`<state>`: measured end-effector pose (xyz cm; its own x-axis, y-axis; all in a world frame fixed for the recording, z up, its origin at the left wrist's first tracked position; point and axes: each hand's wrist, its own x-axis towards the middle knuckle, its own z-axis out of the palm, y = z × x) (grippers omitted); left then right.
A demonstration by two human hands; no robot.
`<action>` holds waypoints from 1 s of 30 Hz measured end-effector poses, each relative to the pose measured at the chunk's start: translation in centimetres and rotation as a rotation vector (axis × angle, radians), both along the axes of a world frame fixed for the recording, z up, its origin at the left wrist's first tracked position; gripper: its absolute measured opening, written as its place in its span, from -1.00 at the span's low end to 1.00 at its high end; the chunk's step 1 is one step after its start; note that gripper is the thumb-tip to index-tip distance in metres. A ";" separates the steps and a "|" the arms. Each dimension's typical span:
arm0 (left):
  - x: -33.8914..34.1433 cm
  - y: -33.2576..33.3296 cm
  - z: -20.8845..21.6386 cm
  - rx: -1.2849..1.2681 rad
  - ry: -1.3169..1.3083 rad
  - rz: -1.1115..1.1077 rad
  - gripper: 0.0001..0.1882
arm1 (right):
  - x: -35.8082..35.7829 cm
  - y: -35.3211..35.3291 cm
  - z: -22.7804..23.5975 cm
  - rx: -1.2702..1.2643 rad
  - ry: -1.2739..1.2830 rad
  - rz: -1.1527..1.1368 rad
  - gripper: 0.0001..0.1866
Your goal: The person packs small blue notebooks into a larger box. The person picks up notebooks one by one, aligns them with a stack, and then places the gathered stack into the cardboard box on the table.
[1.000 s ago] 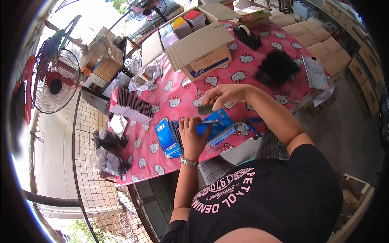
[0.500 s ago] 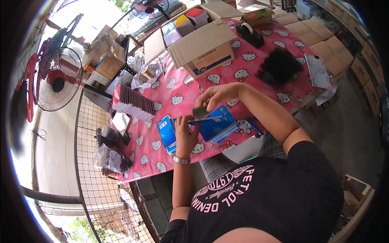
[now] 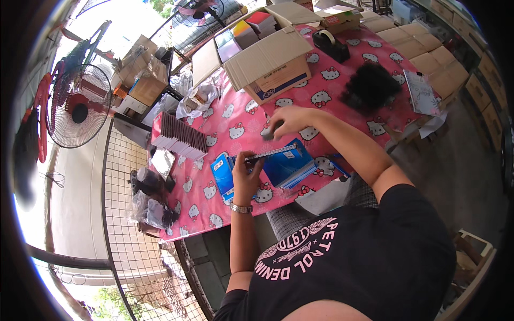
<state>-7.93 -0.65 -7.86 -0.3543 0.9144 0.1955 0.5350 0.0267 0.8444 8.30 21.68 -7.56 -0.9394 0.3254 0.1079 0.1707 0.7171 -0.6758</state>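
Observation:
A spiral-bound notebook [image 3: 279, 150] stands edge-up over the table, its wire spine upward. My left hand [image 3: 246, 176], with a metal watch on the wrist, grips its left end between thumb and fingers. Just beyond the spine, my right hand [image 3: 292, 121] is closed on a small dark grey pad [image 3: 268, 134], apart from the notebook. Below and right of the held notebook lies a stack of blue notebooks [image 3: 293, 170]. More blue notebooks [image 3: 221, 171] lie to the left, partly hidden by my left hand.
A tall row of red-covered notebooks [image 3: 179, 137] stands at left. Behind is an open cardboard box [image 3: 278, 80] holding colourful books. A black tape dispenser [image 3: 333, 48], a black fuzzy bundle [image 3: 370, 88] and a booklet [image 3: 421, 94] sit right on the pink tablecloth [image 3: 235, 116].
My right hand has lifted away from the notebook's spine toward the far side, carrying the grey pad. My left hand keeps its grip on the notebook in nearly the same place.

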 end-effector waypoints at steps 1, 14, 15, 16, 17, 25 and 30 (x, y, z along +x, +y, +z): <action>-0.2 -0.2 0.0 0.043 -0.061 0.018 -0.75 | 0.8 0.7 -1.1 -0.014 0.026 -0.239 -0.52; 1.3 -0.8 -2.8 0.241 -0.087 0.178 -0.82 | 15.7 -13.4 -16.7 0.472 -0.141 -0.624 -0.30; 2.0 -0.5 -2.4 0.271 -0.046 0.183 -0.82 | 16.2 -13.5 -17.1 0.443 -0.184 -0.602 -0.33; 3.6 -0.2 -0.9 0.346 -0.051 0.218 -0.83 | 16.1 -13.2 -16.6 0.353 -0.050 -0.676 -0.37; 3.5 -0.2 -1.1 0.324 -0.060 0.195 -0.83 | 16.0 -12.5 -16.2 0.260 0.084 -0.749 -0.41; 1.5 -1.2 -3.0 0.234 -0.285 0.159 -0.84 | 7.0 -15.9 0.3 0.232 0.566 -0.307 -0.45; 1.4 -1.3 -3.4 0.306 0.027 0.202 -0.82 | 4.1 -16.9 0.7 0.291 0.502 -0.283 -0.48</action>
